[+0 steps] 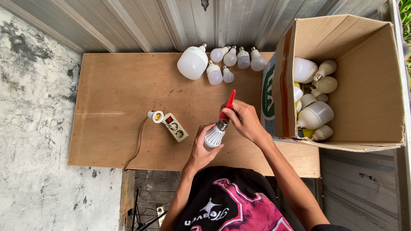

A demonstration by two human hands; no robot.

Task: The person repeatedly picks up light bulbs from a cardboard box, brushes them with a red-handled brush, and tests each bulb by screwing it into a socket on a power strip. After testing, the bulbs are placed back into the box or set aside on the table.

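Observation:
My left hand [200, 150] grips a white LED bulb [213, 136] by its body, with the metal screw base pointing up. My right hand [242, 119] holds a red-handled tool [227, 105], likely a screwdriver, with its tip at the bulb's base. Both hands are over the front right part of a plywood tabletop [115, 94].
A power strip with a red switch [176, 127] and a lamp socket [155, 116] lie left of my hands, their brown cord running off the front edge. Several white bulbs [214, 64] lie at the back. An open cardboard box [368, 85] with several bulbs stands at the right.

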